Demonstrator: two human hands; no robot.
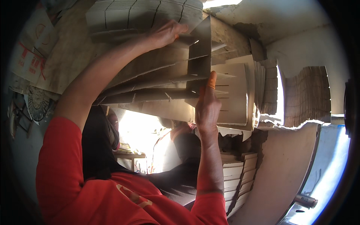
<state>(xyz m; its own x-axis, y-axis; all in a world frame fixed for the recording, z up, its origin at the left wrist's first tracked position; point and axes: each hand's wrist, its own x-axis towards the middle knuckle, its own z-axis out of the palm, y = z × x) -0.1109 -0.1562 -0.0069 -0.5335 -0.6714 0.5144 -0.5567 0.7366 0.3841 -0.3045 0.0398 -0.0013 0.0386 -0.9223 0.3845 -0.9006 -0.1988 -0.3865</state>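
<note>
Several long slotted cardboard strips [150,79] fan out toward the left in front of me. An upright slotted cardboard divider [201,48] crosses their right ends, and the strips meet it at its slots. My right hand [208,107] is closed on the near end of this divider, with an orange cover on one finger. Reaching across to the far side, my left hand [167,34] pinches the end of the farthest strip close to the divider; orange shows at a fingertip. Its grip is partly hidden.
A thick stack of slotted cardboard [144,15] lies at the far side. Flat slotted sheets [230,95] rest just right of my right hand, with another tall stack [307,95] beyond. More slotted pieces [240,180] stand lower right. A printed sack [32,56] is at left.
</note>
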